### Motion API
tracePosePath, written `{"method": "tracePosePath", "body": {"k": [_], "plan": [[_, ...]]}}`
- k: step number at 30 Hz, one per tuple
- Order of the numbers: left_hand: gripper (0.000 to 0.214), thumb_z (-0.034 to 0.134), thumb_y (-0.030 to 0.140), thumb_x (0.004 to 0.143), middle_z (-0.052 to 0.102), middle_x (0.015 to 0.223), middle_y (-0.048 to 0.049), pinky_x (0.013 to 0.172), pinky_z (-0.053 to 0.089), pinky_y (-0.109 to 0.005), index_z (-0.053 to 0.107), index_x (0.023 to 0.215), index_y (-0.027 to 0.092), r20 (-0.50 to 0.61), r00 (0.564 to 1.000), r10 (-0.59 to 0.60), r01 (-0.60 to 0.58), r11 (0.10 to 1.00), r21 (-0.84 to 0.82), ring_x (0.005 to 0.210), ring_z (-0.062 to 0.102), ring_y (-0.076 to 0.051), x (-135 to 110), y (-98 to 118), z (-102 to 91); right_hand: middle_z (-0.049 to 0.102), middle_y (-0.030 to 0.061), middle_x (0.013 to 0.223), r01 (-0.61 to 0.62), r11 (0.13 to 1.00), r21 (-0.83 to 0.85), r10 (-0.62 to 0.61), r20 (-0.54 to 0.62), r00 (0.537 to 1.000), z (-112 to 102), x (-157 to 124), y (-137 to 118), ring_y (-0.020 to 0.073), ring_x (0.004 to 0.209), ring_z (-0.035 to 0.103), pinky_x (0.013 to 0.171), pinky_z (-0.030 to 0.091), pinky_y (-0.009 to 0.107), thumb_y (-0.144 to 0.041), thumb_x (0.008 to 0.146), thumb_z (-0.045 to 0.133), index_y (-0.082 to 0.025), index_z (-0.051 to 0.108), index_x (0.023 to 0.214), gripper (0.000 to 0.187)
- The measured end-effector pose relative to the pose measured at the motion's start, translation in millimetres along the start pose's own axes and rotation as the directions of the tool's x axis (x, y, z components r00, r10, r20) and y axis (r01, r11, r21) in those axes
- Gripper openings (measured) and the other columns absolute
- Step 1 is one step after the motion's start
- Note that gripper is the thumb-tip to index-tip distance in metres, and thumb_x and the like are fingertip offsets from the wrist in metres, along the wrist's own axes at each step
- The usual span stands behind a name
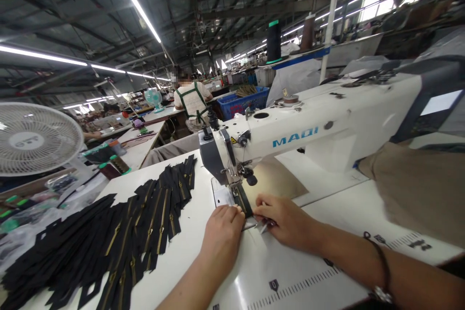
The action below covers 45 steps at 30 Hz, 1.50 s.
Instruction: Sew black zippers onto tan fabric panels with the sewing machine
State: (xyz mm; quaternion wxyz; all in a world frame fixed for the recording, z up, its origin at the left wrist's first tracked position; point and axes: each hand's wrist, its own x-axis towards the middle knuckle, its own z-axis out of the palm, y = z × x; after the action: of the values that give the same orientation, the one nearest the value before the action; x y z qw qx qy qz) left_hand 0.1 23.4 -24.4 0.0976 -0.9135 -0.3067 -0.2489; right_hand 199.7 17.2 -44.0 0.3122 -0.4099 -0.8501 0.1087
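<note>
A black zipper (242,200) with brass teeth lies under the presser foot of a white sewing machine (298,131). My left hand (223,232) is closed, its curled fingertips pressing on the zipper's left edge. At the right edge of the same zipper, my right hand (286,220) has thumb and forefinger pinched together. Small metal thread snips (264,225) are tucked in that hand, blades pointing left. The right fingertips are partly hidden. Many more black zippers (160,218) with brass teeth lie in an overlapping pile on the white table, left of my left hand.
A white fan (36,140) stands at far left, near thread spools (118,164). Brown fabric (417,189) lies at right. Behind the machine are a blue crate (243,101) and a seated person (192,99) facing away. A ruler scale (298,286) marks the table's front.
</note>
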Motion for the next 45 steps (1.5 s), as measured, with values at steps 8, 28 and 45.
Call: {"method": "tracePosePath", "body": {"k": [8, 28, 45], "plan": [[0.023, 0.047, 0.006, 0.086, 0.067, 0.101, -0.0094, 0.081, 0.055, -0.040, 0.061, 0.101, 0.016, 0.037, 0.998, -0.050, 0.051, 0.998, -0.031, 0.090, 0.064, -0.023, -7, 5, -0.9, 0.062, 0.0130, 0.119, 0.146, 0.989, -0.037, -0.148, -0.073, 0.986, 4, -2, -3, 0.0213, 0.097, 0.064, 0.083, 0.053, 0.034, -0.010, 0.082, 0.043, -0.014, 0.064, 0.109, 0.034], [0.022, 0.046, 0.007, 0.088, 0.063, 0.101, -0.0091, 0.090, 0.049, -0.044, 0.060, 0.102, 0.016, 0.121, 0.980, -0.160, 0.159, 0.987, 0.019, 0.095, 0.061, -0.022, -1, 0, 2.8, 0.071, 0.0067, 0.098, -0.010, 0.984, -0.179, 0.000, -0.058, 0.998, 21, 24, 4, 0.0182, 0.083, 0.068, 0.078, 0.052, 0.026, -0.010, 0.083, 0.052, -0.017, 0.071, 0.083, 0.021], [0.019, 0.042, 0.010, 0.090, 0.061, 0.096, -0.0104, 0.080, 0.053, -0.042, 0.059, 0.094, 0.016, 0.093, 0.975, -0.204, 0.210, 0.976, -0.060, 0.090, 0.059, -0.024, 3, -10, 11.0, 0.066, 0.0115, 0.111, -0.017, 0.984, -0.176, 0.008, -0.053, 0.999, 24, 36, 18, 0.0216, 0.091, 0.067, 0.082, 0.052, 0.029, -0.015, 0.086, 0.049, -0.015, 0.069, 0.076, 0.022]]}}
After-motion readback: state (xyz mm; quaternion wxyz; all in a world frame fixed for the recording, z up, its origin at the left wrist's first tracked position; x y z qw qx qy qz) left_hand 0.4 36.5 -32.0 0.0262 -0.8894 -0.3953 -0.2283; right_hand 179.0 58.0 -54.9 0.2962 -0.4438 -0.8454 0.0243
